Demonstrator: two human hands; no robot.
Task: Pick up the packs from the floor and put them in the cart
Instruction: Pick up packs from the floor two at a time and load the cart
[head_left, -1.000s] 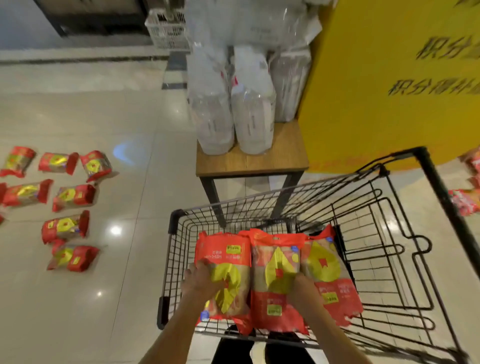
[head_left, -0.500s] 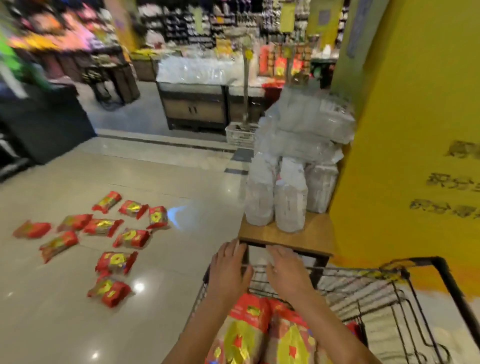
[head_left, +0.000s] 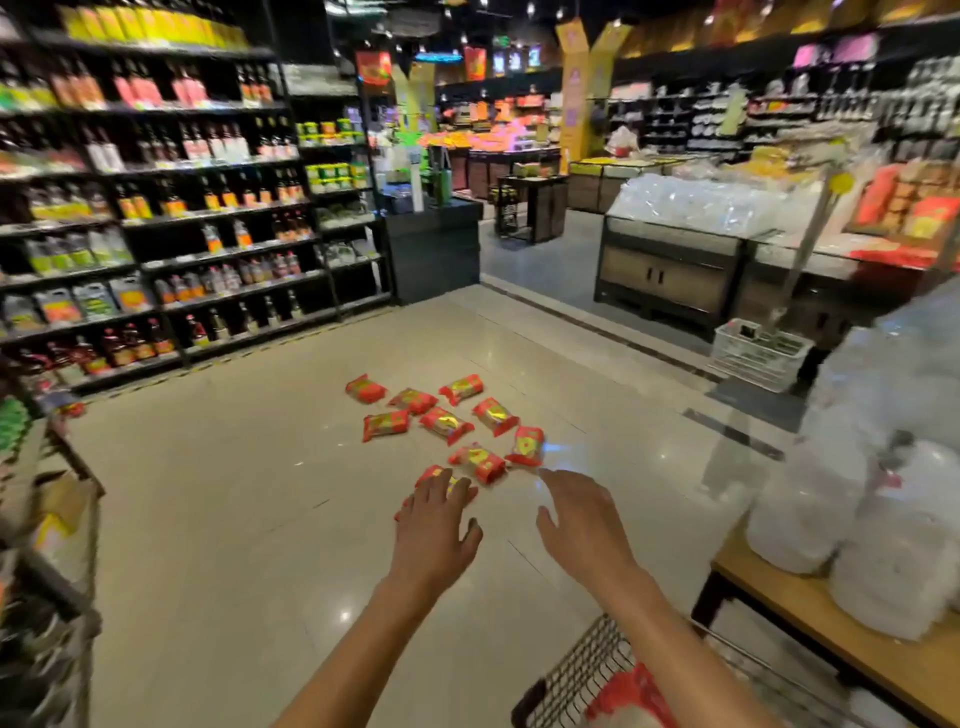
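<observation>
Several red and yellow packs (head_left: 445, 423) lie scattered on the pale tiled floor ahead of me. My left hand (head_left: 434, 525) is stretched out in the air with its fingers straight and holds nothing; it covers part of the nearest pack (head_left: 434, 474). My right hand (head_left: 584, 519) is also raised and spread, with nothing in it. The wire cart (head_left: 576, 675) shows only at the bottom right corner. A red pack (head_left: 631, 691) lies inside it, partly hidden by my right forearm.
A wooden table (head_left: 831, 629) with white plastic bags (head_left: 852, 499) stands at the right. Shelves of bottles (head_left: 156, 208) line the left wall. A white crate (head_left: 758, 353) sits on the floor near a dark counter (head_left: 670, 275). Another cart's edge (head_left: 47, 597) is at the far left.
My view swung up from the cart to the shop floor. Both hands left the packs in the cart and now reach forward, spread, toward the packs on the floor.
</observation>
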